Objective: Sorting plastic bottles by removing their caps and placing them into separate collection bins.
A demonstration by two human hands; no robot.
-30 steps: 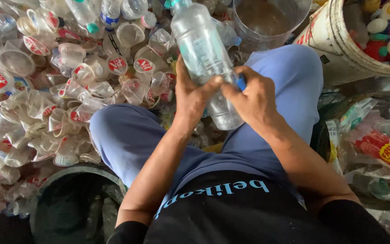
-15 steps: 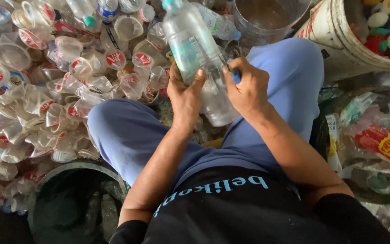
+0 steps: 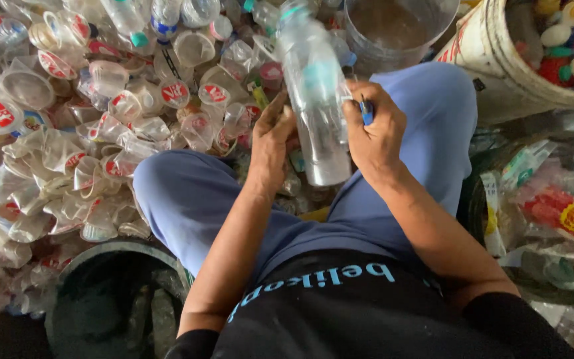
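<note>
Clear plastic bottle (image 3: 317, 113) held upright-ish at top centre of frame, cap end tilted away toward upper edge, base down over the lap. Left hand (image 3: 272, 143) cupping bottle's left side, grip wrapped on it, fingers spread along the wall. Right hand (image 3: 373, 129) pressed on bottle's right side, grip closed on a small blue-handled tool (image 3: 365, 110) held against the bottle. Blue trousers (image 3: 194, 199) below both hands. Heap of crushed clear plastic cups (image 3: 68, 133) filling left half. Grey bucket (image 3: 400, 26) at top centre-right, white bucket of coloured caps (image 3: 499, 66) at upper right. Dark bin (image 3: 107, 299) at lower left.
</note>
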